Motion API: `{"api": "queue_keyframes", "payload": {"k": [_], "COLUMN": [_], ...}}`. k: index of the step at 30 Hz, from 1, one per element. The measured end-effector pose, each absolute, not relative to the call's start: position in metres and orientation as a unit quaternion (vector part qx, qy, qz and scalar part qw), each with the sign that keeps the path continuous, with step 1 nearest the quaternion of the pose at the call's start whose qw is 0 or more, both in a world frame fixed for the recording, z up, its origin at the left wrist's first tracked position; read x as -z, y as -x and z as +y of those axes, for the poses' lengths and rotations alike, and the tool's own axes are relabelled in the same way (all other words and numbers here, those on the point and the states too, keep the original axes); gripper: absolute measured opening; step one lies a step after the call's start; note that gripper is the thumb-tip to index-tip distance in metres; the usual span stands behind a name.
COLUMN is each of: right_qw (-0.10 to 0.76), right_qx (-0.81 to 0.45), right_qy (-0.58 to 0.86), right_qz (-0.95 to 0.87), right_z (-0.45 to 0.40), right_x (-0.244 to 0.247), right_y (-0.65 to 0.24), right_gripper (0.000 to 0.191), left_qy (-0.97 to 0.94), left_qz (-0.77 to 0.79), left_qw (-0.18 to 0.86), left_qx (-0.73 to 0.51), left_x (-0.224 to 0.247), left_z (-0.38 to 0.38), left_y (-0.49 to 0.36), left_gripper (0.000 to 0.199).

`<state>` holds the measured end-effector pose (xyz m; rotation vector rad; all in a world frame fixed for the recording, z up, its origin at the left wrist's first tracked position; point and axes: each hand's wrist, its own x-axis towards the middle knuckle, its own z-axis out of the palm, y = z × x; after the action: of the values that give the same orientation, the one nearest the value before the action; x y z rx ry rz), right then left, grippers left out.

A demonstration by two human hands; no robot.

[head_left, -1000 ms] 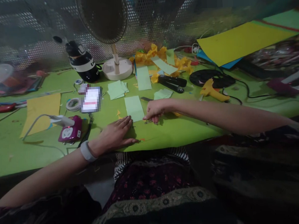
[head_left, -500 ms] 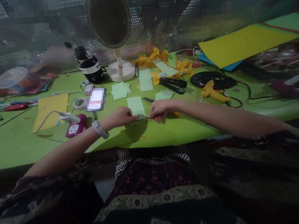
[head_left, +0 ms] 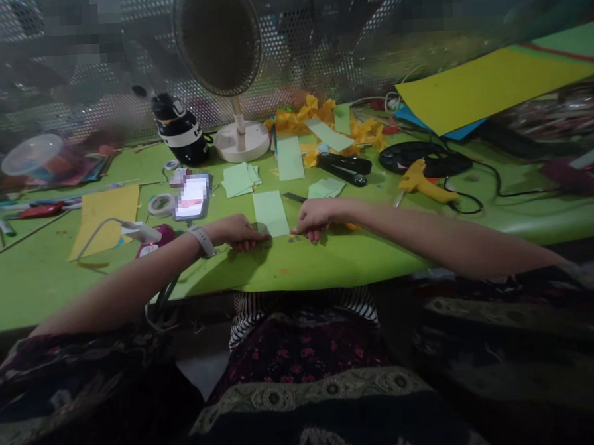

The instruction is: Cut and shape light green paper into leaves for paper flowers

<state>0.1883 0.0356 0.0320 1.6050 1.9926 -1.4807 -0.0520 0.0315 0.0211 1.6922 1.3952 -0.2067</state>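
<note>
A pale green paper rectangle (head_left: pixel 271 214) lies flat on the green table in front of me. At its lower left corner is my left hand (head_left: pixel 242 232), fingers curled and thumb at the paper's edge. My right hand (head_left: pixel 317 218) is closed beside the lower right corner, its fingertips pinched; what they hold, if anything, is too small to make out. A dark flat blade (head_left: pixel 294 197) sticks out behind the right hand, the rest of it hidden. Small green paper pieces (head_left: pixel 326 188) lie just beyond that hand, and a stack of green slips (head_left: pixel 239 179) sits farther left.
Behind the paper are a black stapler (head_left: pixel 344 167), yellow crepe paper (head_left: pixel 304 116) and a fan (head_left: pixel 242 142). A yellow glue gun (head_left: pixel 427 182) lies right. A phone (head_left: pixel 192 196), tape roll (head_left: pixel 161 205) and black bottle (head_left: pixel 183 132) stand left. The table's front edge (head_left: pixel 300 289) is near me.
My left hand has slid slightly left, so its thumb covers less of the paper, and its wrist has shifted over the purple box. My right hand is almost unmoved.
</note>
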Motion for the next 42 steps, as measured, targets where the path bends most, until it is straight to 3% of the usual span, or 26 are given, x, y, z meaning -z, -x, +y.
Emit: {"api": "queue_keyframes", "payload": {"k": [9,13,15,18,23,29,42], "right_qw": [0.046,-0.098,-0.16,-0.12,-0.062,-0.076,-0.099], "right_qx": [0.485,0.237,0.098,-0.007,0.009,0.078,0.07], "right_qy": [-0.533,-0.535,-0.544,-0.561,-0.546,-0.513,-0.472], "right_qz": [0.692,0.805,0.818,0.819,0.835,0.851,0.873], "right_z": [0.019,-0.004,-0.012,-0.016,-0.009,-0.003,-0.013], "right_x": [-0.038,-0.044,-0.038,-0.02,-0.001,-0.01,-0.011], "right_y": [-0.19,-0.207,-0.222,-0.243,-0.258,-0.267,-0.283], "right_gripper": [0.02,0.021,0.024,0.035,0.035,0.03,0.028], "left_qy": [-0.722,-0.799,-0.858,-0.929,-0.951,-0.953,-0.954], "left_qz": [0.546,0.544,0.463,0.341,0.3,0.295,0.294], "left_qw": [0.42,0.228,0.145,0.093,0.072,0.062,0.062], "left_qx": [0.065,-0.12,-0.167,-0.106,-0.006,-0.001,-0.012], "left_x": [-0.023,-0.019,-0.013,-0.002,0.009,0.011,0.01], "left_z": [0.024,0.002,-0.007,-0.015,-0.02,-0.02,-0.02], "left_y": [0.079,0.073,0.068,0.064,0.062,0.063,0.062], "left_gripper": [0.052,0.05,0.045,0.058,0.081,0.081,0.081]}}
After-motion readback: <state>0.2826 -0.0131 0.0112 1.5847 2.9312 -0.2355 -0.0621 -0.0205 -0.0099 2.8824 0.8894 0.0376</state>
